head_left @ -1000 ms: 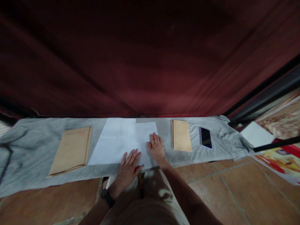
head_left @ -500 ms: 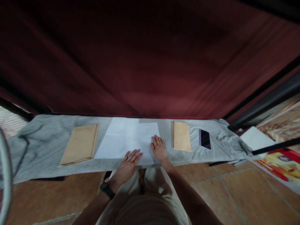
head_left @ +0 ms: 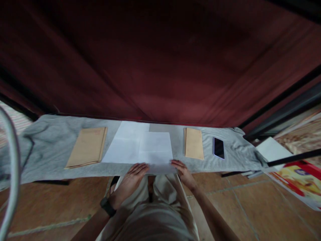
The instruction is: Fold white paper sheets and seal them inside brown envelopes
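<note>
A sheet of white paper point(head_left: 155, 142) with a crease across it lies partly over another white sheet point(head_left: 124, 145) on the grey cloth. Its near end comes to the table's front edge and looks shaded there. My left hand point(head_left: 134, 175), fingers close together, holds the near left corner; a dark watch is on that wrist. At the near right corner, my right hand point(head_left: 182, 171) has its fingers curled over the paper's side. Both thumbs are hard to make out.
Brown envelopes lie in a larger stack point(head_left: 87, 147) on the left and a smaller stack point(head_left: 194, 144) on the right. Beyond the smaller stack is a phone point(head_left: 219, 148). A dark red curtain point(head_left: 160, 83) hangs behind the cloth-covered table point(head_left: 55, 147). A white tube point(head_left: 15, 160) stands far left.
My right hand has slid from the sheet's top toward me to its near right corner. My left hand has drawn in slightly, from lying spread to fingers together at the near left corner.
</note>
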### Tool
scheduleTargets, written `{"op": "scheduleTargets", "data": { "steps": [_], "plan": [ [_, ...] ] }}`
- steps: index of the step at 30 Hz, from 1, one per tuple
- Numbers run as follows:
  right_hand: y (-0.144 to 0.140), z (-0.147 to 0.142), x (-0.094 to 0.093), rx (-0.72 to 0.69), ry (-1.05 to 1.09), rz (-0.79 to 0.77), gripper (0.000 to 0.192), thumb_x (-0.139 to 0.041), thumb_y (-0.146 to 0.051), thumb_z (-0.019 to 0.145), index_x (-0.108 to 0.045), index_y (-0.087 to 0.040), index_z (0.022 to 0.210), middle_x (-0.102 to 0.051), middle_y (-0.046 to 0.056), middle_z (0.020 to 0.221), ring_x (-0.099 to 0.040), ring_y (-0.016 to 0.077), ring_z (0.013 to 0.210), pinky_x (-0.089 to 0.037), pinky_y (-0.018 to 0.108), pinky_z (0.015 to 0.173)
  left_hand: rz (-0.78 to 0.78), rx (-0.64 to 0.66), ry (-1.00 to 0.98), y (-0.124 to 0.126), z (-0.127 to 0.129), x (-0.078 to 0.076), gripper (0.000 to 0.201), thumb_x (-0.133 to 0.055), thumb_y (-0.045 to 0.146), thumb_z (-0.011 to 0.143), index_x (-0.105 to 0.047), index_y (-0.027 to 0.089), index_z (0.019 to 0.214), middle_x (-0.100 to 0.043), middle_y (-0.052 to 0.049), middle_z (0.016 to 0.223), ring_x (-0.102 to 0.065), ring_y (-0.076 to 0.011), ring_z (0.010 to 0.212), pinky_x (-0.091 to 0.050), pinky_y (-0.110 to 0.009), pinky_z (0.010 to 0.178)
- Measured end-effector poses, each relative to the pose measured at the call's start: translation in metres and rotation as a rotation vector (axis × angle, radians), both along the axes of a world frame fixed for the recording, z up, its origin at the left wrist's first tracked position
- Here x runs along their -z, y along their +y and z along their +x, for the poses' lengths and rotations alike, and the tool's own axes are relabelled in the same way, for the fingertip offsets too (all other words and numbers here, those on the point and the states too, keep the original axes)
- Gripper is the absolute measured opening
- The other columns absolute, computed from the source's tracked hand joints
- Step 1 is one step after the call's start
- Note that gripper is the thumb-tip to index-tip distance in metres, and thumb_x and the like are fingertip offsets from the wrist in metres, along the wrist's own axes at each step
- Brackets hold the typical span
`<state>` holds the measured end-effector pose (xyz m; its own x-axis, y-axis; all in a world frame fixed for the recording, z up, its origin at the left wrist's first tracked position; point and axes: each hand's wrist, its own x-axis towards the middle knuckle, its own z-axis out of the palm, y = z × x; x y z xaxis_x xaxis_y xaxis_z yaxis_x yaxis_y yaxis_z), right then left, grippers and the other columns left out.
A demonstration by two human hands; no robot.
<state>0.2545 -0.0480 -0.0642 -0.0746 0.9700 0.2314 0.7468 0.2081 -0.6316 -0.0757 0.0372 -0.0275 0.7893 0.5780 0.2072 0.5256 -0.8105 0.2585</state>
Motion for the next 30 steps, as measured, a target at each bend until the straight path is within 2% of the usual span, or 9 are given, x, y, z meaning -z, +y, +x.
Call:
{"op": "scheduleTargets", "data": {
  "steps": [4, 8, 11, 14, 19, 25, 30],
  "plan": [
    [-0.007, -0.001, -0.002, -0.045, -0.059, 0.025, 0.074, -0.044, 0.003, 0.074, -0.06, -0.026, 0.14, -0.056, 0.004, 0.149, -0.047, 0.0201, 0.142, -0.04, 0.048, 0.12, -0.013, 0.017, -0.008, -0.002, -0.001, 0.002, 0.052, -0.042, 0.009, 0.094, -0.06, 0.029, 0.138, -0.062, 0.0, 0.143, -0.055, -0.0168, 0.134, -0.041, -0.04, 0.118],
    [-0.001, -0.008, -0.001, -0.025, -0.075, 0.007, 0.075, -0.043, 0.005, 0.068, -0.068, -0.027, 0.132, -0.06, 0.004, 0.145, -0.051, 0.0215, 0.139, -0.038, 0.052, 0.12, 0.017, 0.041, 0.042, 0.001, -0.005, 0.009, 0.063, -0.044, 0.003, 0.087, -0.055, 0.03, 0.142, -0.051, 0.0, 0.154, -0.046, -0.0172, 0.143, -0.032, -0.044, 0.124],
    [0.001, -0.008, 0.002, -0.043, -0.071, 0.01, 0.073, -0.043, 0.005, 0.07, -0.069, -0.027, 0.13, -0.062, 0.004, 0.142, -0.054, 0.0205, 0.136, -0.038, 0.052, 0.12, 0.03, -0.022, 0.048, 0.01, -0.013, 0.008, 0.071, -0.043, 0.001, 0.082, -0.048, 0.027, 0.148, -0.042, -0.001, 0.16, -0.038, -0.017, 0.148, -0.029, -0.043, 0.125],
    [-0.002, -0.004, 0.004, -0.06, -0.075, 0.019, 0.073, -0.042, 0.005, 0.07, -0.068, -0.028, 0.131, -0.063, 0.003, 0.142, -0.054, 0.0195, 0.137, -0.038, 0.05, 0.12, 0.065, -0.079, 0.043, 0.02, -0.018, 0.005, 0.069, -0.041, 0.002, 0.085, -0.045, 0.024, 0.151, -0.04, -0.004, 0.161, -0.035, -0.0176, 0.15, -0.027, -0.042, 0.126],
    [-0.004, -0.001, 0.01, -0.044, -0.068, 0.065, 0.079, -0.045, 0.006, 0.069, -0.062, -0.026, 0.139, -0.055, 0.004, 0.15, -0.047, 0.0217, 0.142, -0.038, 0.049, 0.12, 0.117, 0.015, 0.096, 0.026, -0.013, 0.011, 0.069, -0.037, -0.002, 0.087, -0.047, 0.027, 0.149, -0.041, -0.003, 0.161, -0.033, -0.0158, 0.15, -0.022, -0.043, 0.127],
    [-0.004, 0.001, 0.015, -0.087, -0.073, 0.091, 0.081, -0.048, 0.004, 0.069, -0.056, -0.028, 0.144, -0.048, 0.002, 0.156, -0.043, 0.0245, 0.145, -0.035, 0.052, 0.121, 0.123, 0.076, 0.175, 0.023, -0.008, 0.026, 0.069, -0.035, -0.003, 0.089, -0.037, 0.02, 0.154, -0.037, -0.007, 0.163, -0.027, -0.0172, 0.153, -0.02, -0.04, 0.127],
    [-0.004, 0.005, 0.016, -0.109, -0.089, 0.068, 0.079, -0.049, 0.002, 0.073, -0.054, -0.03, 0.146, -0.046, 0.002, 0.158, -0.042, 0.0254, 0.146, -0.034, 0.052, 0.122, 0.088, 0.088, 0.164, 0.022, -0.007, 0.02, 0.071, -0.032, -0.005, 0.089, -0.038, 0.022, 0.154, -0.039, -0.006, 0.162, -0.029, -0.0171, 0.152, -0.023, -0.038, 0.126]
  ]
}}
